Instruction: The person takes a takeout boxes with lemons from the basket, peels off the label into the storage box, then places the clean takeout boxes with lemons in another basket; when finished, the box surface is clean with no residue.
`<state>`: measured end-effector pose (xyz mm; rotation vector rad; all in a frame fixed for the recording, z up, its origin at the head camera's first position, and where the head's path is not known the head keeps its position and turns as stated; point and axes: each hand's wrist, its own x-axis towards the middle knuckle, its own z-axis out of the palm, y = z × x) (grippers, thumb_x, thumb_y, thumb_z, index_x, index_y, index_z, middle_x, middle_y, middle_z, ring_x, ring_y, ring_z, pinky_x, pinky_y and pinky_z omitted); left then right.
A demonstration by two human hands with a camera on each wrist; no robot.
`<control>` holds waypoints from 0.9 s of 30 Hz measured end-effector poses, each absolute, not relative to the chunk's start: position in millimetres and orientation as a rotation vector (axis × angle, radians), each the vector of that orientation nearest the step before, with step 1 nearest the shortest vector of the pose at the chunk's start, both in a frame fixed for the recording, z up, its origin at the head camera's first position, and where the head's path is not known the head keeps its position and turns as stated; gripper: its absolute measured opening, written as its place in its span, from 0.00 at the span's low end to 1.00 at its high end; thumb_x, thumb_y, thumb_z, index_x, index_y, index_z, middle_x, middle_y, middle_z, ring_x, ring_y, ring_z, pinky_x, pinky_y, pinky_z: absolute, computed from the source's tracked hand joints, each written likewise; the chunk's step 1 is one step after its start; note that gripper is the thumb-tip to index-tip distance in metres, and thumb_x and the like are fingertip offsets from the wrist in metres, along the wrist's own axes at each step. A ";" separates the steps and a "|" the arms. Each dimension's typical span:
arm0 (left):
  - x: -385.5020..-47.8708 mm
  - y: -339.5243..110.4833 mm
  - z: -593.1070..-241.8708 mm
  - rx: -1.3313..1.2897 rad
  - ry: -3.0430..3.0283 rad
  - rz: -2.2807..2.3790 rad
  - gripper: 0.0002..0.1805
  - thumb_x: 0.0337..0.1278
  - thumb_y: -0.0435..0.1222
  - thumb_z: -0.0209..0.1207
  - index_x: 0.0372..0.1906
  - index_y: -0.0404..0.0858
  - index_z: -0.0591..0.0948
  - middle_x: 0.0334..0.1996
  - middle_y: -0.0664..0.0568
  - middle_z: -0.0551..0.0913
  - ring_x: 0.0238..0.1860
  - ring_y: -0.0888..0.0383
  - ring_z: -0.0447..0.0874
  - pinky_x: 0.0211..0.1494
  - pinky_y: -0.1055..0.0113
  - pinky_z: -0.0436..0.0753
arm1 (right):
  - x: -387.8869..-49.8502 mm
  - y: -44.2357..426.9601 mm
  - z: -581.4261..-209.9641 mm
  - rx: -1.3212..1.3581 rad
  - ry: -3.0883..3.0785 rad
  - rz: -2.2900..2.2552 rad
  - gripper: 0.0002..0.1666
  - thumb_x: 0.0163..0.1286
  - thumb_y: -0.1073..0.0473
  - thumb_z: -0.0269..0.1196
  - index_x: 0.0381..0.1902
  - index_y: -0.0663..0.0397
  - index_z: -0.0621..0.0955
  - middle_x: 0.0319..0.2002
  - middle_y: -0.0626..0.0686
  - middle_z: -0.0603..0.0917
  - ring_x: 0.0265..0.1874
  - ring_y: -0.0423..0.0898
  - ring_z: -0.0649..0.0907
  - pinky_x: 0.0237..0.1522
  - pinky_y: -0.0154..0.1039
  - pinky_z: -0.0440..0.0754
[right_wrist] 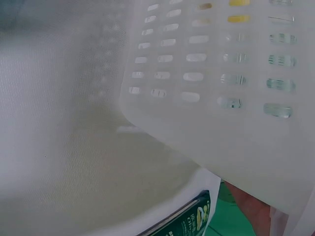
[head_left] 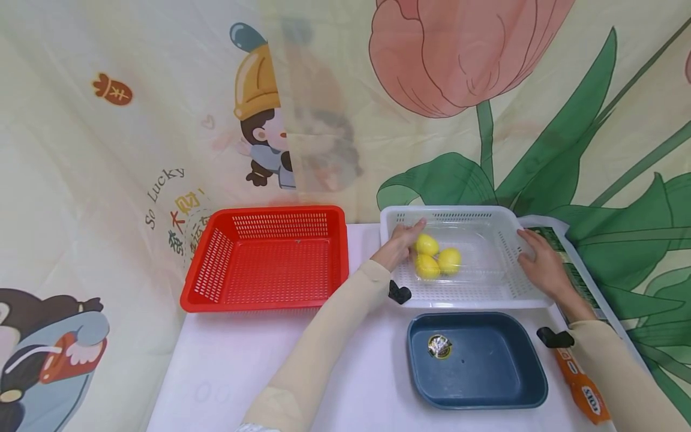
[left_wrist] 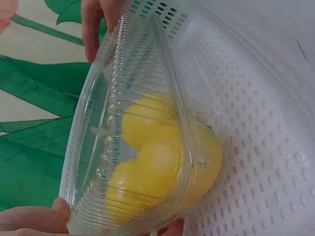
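A clear plastic box (head_left: 480, 255) with three yellow lemons (head_left: 450, 261) inside sits in a white slotted basket (head_left: 464, 303). My left hand (head_left: 398, 245) holds the box by its left end. In the left wrist view, the thumb (left_wrist: 37, 219) lies along one side of the clear box (left_wrist: 113, 147), and fingertips show beneath it. My right hand (head_left: 547, 270) grips the white basket's right rim. The right wrist view shows mostly the basket's slotted side (right_wrist: 197, 132), with part of the hand (right_wrist: 251, 204) behind its edge.
A red basket (head_left: 275, 306) stands to the left. In front of the white basket is a dark blue tray (head_left: 480, 399) with a round sticker. An orange packet (head_left: 585, 390) lies by the right forearm, and a green package (head_left: 572, 270) is behind the right hand.
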<state>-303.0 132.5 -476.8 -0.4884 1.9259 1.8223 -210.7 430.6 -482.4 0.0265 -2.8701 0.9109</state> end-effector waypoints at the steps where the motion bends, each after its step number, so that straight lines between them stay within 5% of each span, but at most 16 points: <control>1: -303.6 132.7 -476.8 -0.491 1.924 1.820 0.32 0.66 0.53 0.63 0.64 0.36 0.72 0.57 0.44 0.78 0.58 0.50 0.76 0.67 0.53 0.76 | -210.8 430.5 -482.7 0.028 -2.872 0.913 0.34 0.74 0.69 0.50 0.76 0.69 0.58 0.75 0.76 0.56 0.67 0.81 0.63 0.60 0.79 0.63; 12: -302.9 136.5 -476.3 -0.544 1.904 1.828 0.27 0.63 0.52 0.66 0.55 0.35 0.79 0.47 0.49 0.81 0.50 0.55 0.76 0.67 0.57 0.76 | -207.2 429.3 -480.6 0.006 -2.879 0.922 0.35 0.75 0.69 0.50 0.77 0.69 0.57 0.76 0.75 0.53 0.69 0.81 0.60 0.63 0.79 0.59; 27: -299.5 130.9 -465.9 -0.571 1.964 1.700 0.47 0.63 0.59 0.63 0.76 0.36 0.61 0.68 0.41 0.72 0.67 0.45 0.73 0.69 0.46 0.74 | -209.9 428.9 -482.2 0.008 -2.885 0.938 0.36 0.75 0.69 0.49 0.78 0.67 0.55 0.77 0.75 0.51 0.69 0.82 0.58 0.63 0.80 0.57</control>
